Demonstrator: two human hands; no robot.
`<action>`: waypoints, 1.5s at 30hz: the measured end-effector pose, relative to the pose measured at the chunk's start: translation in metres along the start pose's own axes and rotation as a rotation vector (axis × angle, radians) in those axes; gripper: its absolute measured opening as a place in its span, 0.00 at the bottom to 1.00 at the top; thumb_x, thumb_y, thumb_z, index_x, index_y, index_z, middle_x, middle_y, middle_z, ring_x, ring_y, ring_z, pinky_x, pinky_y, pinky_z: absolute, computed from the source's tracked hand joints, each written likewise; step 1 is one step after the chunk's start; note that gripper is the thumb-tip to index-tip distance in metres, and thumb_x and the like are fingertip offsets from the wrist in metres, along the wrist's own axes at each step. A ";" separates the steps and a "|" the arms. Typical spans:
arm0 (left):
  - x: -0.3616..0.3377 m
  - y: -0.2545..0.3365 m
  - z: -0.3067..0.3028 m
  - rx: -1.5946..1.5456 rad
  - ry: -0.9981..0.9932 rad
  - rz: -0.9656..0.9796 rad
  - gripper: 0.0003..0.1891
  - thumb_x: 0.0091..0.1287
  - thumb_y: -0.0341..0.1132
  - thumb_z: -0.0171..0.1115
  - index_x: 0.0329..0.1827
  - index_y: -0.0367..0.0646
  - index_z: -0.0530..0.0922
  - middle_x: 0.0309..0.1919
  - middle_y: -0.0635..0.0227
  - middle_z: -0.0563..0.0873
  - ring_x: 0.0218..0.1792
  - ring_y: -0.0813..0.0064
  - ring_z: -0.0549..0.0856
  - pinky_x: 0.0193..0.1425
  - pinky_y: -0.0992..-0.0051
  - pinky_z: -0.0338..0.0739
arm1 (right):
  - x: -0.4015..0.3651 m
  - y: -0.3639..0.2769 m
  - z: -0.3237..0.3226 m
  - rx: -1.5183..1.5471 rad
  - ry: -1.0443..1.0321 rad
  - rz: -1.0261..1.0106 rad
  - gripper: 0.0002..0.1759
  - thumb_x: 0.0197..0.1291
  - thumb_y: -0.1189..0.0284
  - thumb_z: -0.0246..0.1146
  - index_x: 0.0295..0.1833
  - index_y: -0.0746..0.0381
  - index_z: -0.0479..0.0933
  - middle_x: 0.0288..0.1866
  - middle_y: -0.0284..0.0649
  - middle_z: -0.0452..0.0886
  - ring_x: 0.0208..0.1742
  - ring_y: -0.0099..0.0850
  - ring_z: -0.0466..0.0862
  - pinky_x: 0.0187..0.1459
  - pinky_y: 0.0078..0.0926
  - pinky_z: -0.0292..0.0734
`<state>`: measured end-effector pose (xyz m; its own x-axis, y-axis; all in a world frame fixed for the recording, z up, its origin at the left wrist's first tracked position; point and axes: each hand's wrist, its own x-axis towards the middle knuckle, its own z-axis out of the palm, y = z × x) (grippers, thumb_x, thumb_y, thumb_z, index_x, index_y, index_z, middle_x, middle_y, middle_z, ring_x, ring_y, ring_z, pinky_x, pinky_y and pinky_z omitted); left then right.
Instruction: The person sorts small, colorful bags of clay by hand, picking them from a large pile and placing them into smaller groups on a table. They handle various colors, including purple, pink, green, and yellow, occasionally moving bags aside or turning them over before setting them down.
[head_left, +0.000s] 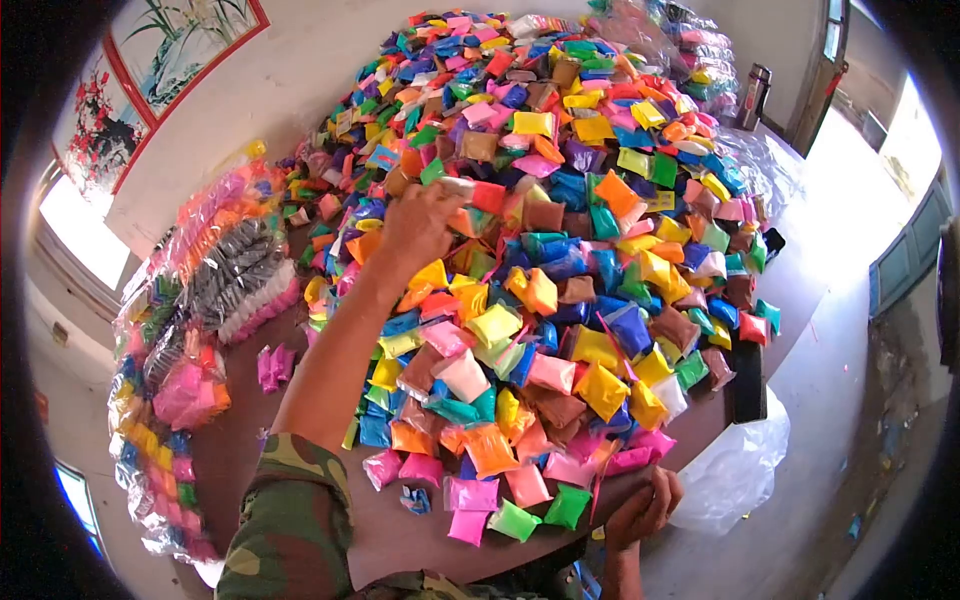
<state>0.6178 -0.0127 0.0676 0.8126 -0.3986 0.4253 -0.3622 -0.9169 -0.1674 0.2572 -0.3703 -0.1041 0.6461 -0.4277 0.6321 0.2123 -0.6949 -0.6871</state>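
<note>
Red packet (487, 197): on top of the pile of coloured packets (600, 375), left of its middle. Left hand (418, 228): over the pile's left part, fingers bent and drawn together at the packet's pale end; whether they grip it cannot be told. Sound handling, as judged here: a light pinch on the film edge, clear of the soft filling, and a straight lift, lest neighbouring packets slide. Right hand (645, 507): just beyond the pile's near edge, fingers curled; whether they hold anything cannot be told. Pink strip (598, 487): at the pile's near edge, beside this hand. Clear bag (735, 468): right of the pile's near end. Bagged bundles (237, 272): left of the pile. Flask (754, 98): beyond the pile's far right side.
</note>
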 end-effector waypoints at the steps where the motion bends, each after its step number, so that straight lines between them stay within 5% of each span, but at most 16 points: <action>1: -0.003 -0.009 -0.001 0.033 0.041 0.005 0.30 0.55 0.36 0.75 0.66 0.61 0.85 0.61 0.62 0.84 0.62 0.53 0.84 0.61 0.52 0.85 | -0.001 0.000 0.000 -0.001 0.000 0.002 0.15 0.80 0.74 0.54 0.64 0.67 0.80 0.58 0.51 0.81 0.59 0.47 0.82 0.62 0.44 0.77; 5: -0.006 -0.012 -0.029 -0.057 -0.081 -0.197 0.27 0.56 0.38 0.76 0.62 0.56 0.86 0.66 0.59 0.81 0.64 0.49 0.83 0.68 0.49 0.81 | -0.003 0.001 0.000 -0.006 0.012 0.007 0.15 0.80 0.74 0.54 0.64 0.67 0.79 0.58 0.51 0.81 0.59 0.47 0.82 0.63 0.44 0.77; 11: -0.002 0.021 -0.041 0.018 0.167 0.001 0.25 0.60 0.41 0.77 0.61 0.46 0.86 0.67 0.55 0.81 0.67 0.48 0.81 0.75 0.52 0.75 | -0.001 0.001 0.001 -0.022 0.006 -0.002 0.15 0.81 0.73 0.54 0.64 0.66 0.80 0.58 0.51 0.81 0.58 0.47 0.82 0.63 0.43 0.77; 18: -0.036 0.139 -0.055 -0.218 0.092 0.341 0.21 0.63 0.41 0.73 0.58 0.45 0.84 0.50 0.61 0.85 0.58 0.57 0.83 0.65 0.50 0.76 | -0.008 0.007 0.006 0.002 0.044 0.032 0.15 0.82 0.72 0.53 0.64 0.67 0.79 0.58 0.52 0.81 0.59 0.47 0.82 0.62 0.43 0.78; 21: -0.059 0.181 -0.048 -0.227 -0.028 0.512 0.31 0.60 0.48 0.75 0.66 0.50 0.80 0.56 0.62 0.84 0.59 0.59 0.83 0.66 0.46 0.71 | -0.008 0.010 0.004 -0.044 0.033 -0.006 0.15 0.81 0.73 0.54 0.64 0.67 0.79 0.58 0.52 0.81 0.60 0.47 0.82 0.63 0.43 0.78; 24: -0.053 0.169 -0.033 -0.252 -0.154 0.452 0.37 0.55 0.55 0.79 0.68 0.55 0.79 0.58 0.64 0.83 0.59 0.59 0.83 0.67 0.48 0.70 | -0.007 0.008 0.005 -0.016 0.053 0.002 0.15 0.80 0.74 0.55 0.63 0.68 0.79 0.58 0.52 0.82 0.60 0.47 0.83 0.63 0.43 0.78; 28: -0.038 0.138 -0.015 -0.142 -0.131 0.378 0.34 0.45 0.60 0.84 0.54 0.56 0.86 0.54 0.63 0.84 0.61 0.57 0.81 0.66 0.46 0.70 | -0.002 0.004 0.002 -0.011 0.037 -0.016 0.14 0.80 0.74 0.55 0.62 0.68 0.80 0.58 0.51 0.82 0.60 0.48 0.83 0.64 0.44 0.78; 33: -0.020 0.097 -0.005 0.089 -0.049 0.306 0.16 0.59 0.49 0.72 0.46 0.54 0.88 0.61 0.62 0.83 0.60 0.58 0.82 0.59 0.50 0.76 | -0.003 0.006 0.003 -0.019 0.039 -0.019 0.14 0.81 0.73 0.55 0.62 0.67 0.80 0.58 0.51 0.83 0.59 0.47 0.83 0.64 0.44 0.78; 42: 0.007 0.007 0.005 0.048 0.166 0.086 0.10 0.68 0.44 0.70 0.49 0.56 0.90 0.72 0.62 0.80 0.69 0.55 0.80 0.66 0.49 0.81 | -0.002 0.001 0.003 -0.044 0.035 0.003 0.14 0.81 0.72 0.55 0.62 0.67 0.80 0.58 0.51 0.82 0.59 0.46 0.83 0.63 0.43 0.78; 45: 0.009 -0.005 -0.003 0.110 0.229 0.058 0.11 0.69 0.44 0.70 0.48 0.52 0.90 0.66 0.62 0.83 0.69 0.54 0.80 0.66 0.51 0.82 | -0.006 0.007 0.004 -0.018 0.028 0.012 0.15 0.81 0.72 0.55 0.62 0.67 0.80 0.58 0.51 0.82 0.59 0.47 0.83 0.63 0.43 0.77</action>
<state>0.6256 -0.0122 0.0751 0.6626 -0.4479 0.6003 -0.3436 -0.8940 -0.2878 0.2572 -0.3704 -0.1142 0.6278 -0.4519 0.6338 0.1911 -0.6998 -0.6883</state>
